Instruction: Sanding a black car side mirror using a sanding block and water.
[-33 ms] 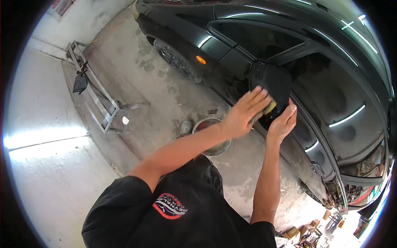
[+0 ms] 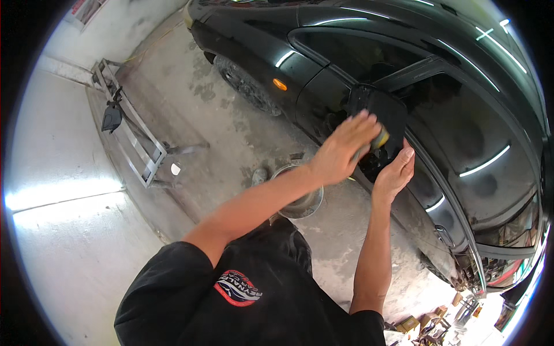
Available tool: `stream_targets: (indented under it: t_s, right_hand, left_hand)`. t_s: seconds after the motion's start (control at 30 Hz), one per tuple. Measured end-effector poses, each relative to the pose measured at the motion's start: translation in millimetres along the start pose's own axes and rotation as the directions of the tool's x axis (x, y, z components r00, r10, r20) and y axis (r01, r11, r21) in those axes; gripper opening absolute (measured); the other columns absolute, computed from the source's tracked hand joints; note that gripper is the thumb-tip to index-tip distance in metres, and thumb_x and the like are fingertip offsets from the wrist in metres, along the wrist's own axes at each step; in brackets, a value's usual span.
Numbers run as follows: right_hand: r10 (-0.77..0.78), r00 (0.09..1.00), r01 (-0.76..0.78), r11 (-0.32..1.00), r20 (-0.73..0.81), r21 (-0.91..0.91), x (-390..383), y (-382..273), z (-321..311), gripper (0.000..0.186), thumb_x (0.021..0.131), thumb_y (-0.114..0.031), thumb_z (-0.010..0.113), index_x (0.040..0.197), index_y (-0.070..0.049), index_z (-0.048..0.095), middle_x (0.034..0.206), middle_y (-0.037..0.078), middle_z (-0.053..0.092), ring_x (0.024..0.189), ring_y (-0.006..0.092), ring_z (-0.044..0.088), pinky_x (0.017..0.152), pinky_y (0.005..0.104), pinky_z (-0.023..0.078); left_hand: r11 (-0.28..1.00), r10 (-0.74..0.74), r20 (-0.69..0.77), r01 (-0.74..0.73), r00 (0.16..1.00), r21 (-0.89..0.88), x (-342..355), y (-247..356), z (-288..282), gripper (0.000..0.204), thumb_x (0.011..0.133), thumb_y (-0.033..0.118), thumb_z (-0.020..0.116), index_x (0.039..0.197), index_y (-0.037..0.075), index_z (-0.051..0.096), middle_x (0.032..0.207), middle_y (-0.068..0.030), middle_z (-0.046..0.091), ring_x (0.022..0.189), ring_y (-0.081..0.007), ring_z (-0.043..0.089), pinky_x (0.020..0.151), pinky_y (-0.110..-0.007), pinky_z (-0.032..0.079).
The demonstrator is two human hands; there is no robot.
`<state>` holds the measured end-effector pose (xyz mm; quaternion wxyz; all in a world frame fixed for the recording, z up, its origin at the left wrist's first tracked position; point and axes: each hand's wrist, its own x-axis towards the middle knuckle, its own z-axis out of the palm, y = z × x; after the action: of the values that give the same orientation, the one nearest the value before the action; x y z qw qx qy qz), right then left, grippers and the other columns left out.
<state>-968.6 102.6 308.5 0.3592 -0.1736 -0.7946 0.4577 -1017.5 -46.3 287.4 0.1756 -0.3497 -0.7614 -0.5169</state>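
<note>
A black side mirror (image 2: 378, 104) juts from the dark car door beside me. My left hand (image 2: 346, 144) presses a yellow and green pad (image 2: 381, 137) against the mirror's face, its fingers on the pad and slightly blurred. My right hand (image 2: 395, 173) grips the lower right edge of the mirror, thumb uppermost. Part of the mirror is hidden behind my hands and the pad.
The black car (image 2: 314, 49) fills the upper right, with a front wheel (image 2: 239, 83). A bucket (image 2: 309, 205) stands on the concrete floor below my left arm. A metal stand (image 2: 151, 167) holding a black part (image 2: 112, 116) is by the white wall. Boxes (image 2: 410, 323) lie lower right.
My left hand and the pad have moved slightly up the mirror's face. My right hand stays at the mirror's edge.
</note>
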Motion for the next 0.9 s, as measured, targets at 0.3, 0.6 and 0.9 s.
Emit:
stream_targets:
  t_s: [0.3, 0.6, 0.9]
  right_hand:
    - [0.035, 0.999, -0.038, 0.990, -0.027, -0.135, 5, -1, 12, 0.059, 0.118, -0.040, 0.037, 0.130, 0.008, 0.069, 0.118, 0.019, 0.074, 0.108, 0.0266, 0.067, 0.102, 0.0380, 0.049]
    - [0.148, 0.969, -0.207, 0.922, -0.197, -0.327, 11, -4, 27, 0.067, 0.117, -0.047, 0.034, 0.130, 0.007, 0.070, 0.114, 0.017, 0.074, 0.102, 0.0244, 0.069, 0.093, 0.0361, 0.054]
    - [0.268, 0.890, -0.364, 0.905, -0.368, -0.222, 14, 6, 46, 0.064, 0.117, -0.045, 0.034, 0.130, 0.008, 0.069, 0.119, 0.019, 0.071, 0.104, 0.0241, 0.068, 0.091, 0.0368, 0.055]
  left_hand:
    - [0.992, -0.057, 0.221, 0.080, 0.974, -0.097, -1, -24, -31, 0.053, 0.099, 0.008, 0.069, 0.150, 0.002, 0.058, 0.164, -0.0181, 0.048, 0.157, -0.0355, 0.039, 0.128, -0.052, 0.033]
    - [0.921, 0.330, 0.414, -0.195, 0.848, -0.337, 103, -112, -39, 0.075, 0.076, -0.002, 0.081, 0.148, 0.002, 0.061, 0.165, -0.0161, 0.049, 0.158, -0.0309, 0.039, 0.128, -0.049, 0.035]
    - [0.866, 0.455, 0.439, -0.269, 0.775, -0.421, 148, -150, -24, 0.079, 0.073, -0.003, 0.082, 0.148, 0.001, 0.061, 0.165, -0.0165, 0.048, 0.157, -0.0302, 0.040, 0.129, -0.049, 0.036]
